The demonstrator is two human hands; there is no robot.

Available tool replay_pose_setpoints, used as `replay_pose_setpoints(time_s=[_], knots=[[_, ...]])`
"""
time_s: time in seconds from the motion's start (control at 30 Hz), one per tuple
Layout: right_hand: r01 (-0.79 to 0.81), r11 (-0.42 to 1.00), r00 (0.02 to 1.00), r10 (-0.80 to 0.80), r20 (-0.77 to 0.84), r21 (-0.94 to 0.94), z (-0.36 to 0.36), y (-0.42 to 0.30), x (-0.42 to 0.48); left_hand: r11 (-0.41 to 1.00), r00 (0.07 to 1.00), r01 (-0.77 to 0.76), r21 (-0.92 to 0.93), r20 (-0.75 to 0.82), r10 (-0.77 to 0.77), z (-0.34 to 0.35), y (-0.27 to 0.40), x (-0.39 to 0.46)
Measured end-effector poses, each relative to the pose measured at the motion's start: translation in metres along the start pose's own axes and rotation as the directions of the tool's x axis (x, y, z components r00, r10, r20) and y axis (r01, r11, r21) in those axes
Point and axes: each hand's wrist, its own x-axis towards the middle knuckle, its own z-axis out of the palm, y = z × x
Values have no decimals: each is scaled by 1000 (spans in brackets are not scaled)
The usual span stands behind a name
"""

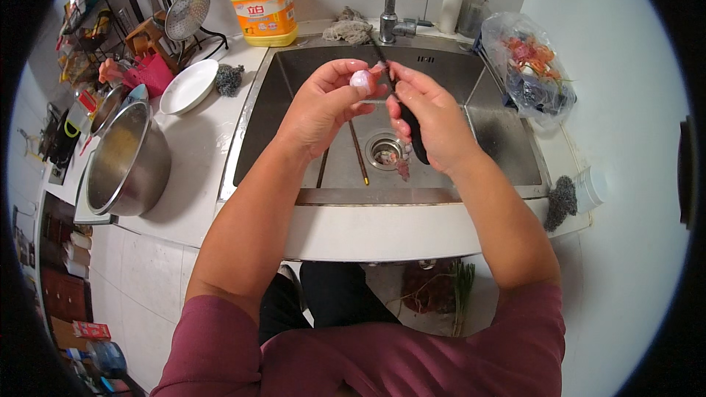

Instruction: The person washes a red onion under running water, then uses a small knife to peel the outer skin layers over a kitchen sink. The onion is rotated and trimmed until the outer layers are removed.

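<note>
Over the sink, my left hand grips a small pinkish-white bulb, which looks like a shallot or small onion, between thumb and fingers. A strip of reddish skin sticks out from the bulb's right side. My right hand is wrapped around the black handle of a knife. Its narrow dark blade points up and to the left, close beside the bulb, and the right fingertips are near the loose skin. Below the hands, peel scraps lie in and beside the drain strainer.
Chopsticks lie in the steel sink. At the back stand a faucet and a yellow detergent jug. A steel pot and white dish sit left. A plastic bag with reddish scraps rests right.
</note>
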Motion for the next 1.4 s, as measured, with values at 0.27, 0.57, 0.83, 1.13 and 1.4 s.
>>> replay_pose_setpoints(time_s=[0.27,0.57,0.83,1.13,1.4], knots=[[54,987,987,-76,-144,-148,-11,-1,3,976,997,34,-214,76,-18,-4,-4,5],[357,584,892,-445,81,-729,-4,3,-5,972,989,40,-230,147,-6,-15,-12,6],[479,397,813,-536,226,-783,-4,13,1,982,989,51,-180,145,-25,-10,-11,3],[437,253,801,-546,245,-863,0,6,-4,984,990,54,-171,141,-30,-11,-10,3],[382,143,810,-527,257,-913,2,-2,-8,973,991,61,-222,127,-33,-9,-9,0]])
